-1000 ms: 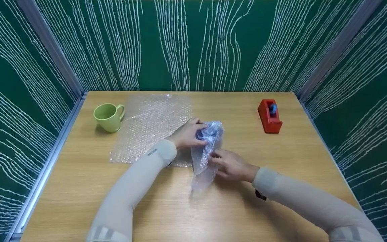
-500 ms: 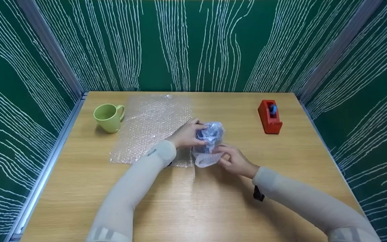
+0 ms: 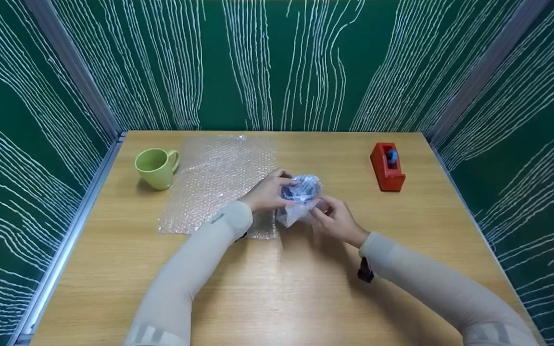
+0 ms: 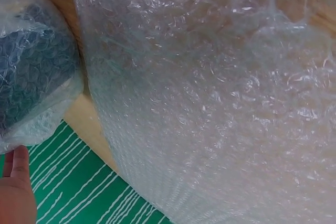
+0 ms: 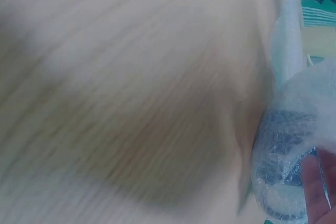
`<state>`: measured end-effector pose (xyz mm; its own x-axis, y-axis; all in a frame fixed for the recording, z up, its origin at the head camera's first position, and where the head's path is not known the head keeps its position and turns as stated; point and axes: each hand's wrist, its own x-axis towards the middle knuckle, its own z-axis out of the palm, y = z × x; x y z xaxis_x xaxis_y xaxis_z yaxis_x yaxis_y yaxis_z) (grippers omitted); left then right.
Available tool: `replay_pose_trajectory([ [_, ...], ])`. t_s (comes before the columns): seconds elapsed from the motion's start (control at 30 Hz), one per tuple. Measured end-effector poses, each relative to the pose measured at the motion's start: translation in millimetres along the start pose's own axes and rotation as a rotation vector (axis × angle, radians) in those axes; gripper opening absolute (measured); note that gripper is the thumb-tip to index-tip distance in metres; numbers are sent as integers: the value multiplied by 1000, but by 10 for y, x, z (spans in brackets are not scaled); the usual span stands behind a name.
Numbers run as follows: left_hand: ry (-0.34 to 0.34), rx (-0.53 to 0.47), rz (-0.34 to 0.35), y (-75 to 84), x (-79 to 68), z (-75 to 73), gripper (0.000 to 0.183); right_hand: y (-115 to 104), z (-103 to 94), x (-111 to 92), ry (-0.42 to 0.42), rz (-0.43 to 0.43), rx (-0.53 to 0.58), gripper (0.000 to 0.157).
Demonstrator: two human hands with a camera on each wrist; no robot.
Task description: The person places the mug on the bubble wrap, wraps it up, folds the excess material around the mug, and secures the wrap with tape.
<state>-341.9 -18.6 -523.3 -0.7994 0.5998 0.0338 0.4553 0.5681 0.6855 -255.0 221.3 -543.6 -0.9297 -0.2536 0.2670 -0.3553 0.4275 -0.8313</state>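
At the bundle's (image 3: 304,186) nine o'clock I see the mug (image 3: 154,168), then the bubble wrap (image 3: 219,178). The left hand (image 3: 268,193) grips the bundle; the right hand (image 3: 339,220), at four o'clock, pinches its loose flap (image 3: 292,214), which I'd tuck snug against a steady left hold. The dispenser (image 3: 386,180) stands near three.

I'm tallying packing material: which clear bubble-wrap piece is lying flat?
The clear rectangular plastic bubble-wrap sheet beside the green handled mug; the other clear bubble-wrap piece bunches around a bluish object, held by left hand and right hand.
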Motion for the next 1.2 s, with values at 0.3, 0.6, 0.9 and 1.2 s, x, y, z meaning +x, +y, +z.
replay_pose_trajectory([
  [0.3, -20, -39, 4, -34, -2, -15, 65, 14, 35, 92, 80, 88, 83, 5],
  [0.6, -130, -80, 21, -34, -83, -135, 80, 8, 38, 172, 137, 166, 112, 9],
  [0.9, -141, -76, -30, 8, -136, -86, 110, -14, 61, 197, 131, 211, 91, 25],
  [1.2, 4, -66, 7, 14, -136, 47, 79, 5, 74, 203, 159, 214, 135, 19],
])
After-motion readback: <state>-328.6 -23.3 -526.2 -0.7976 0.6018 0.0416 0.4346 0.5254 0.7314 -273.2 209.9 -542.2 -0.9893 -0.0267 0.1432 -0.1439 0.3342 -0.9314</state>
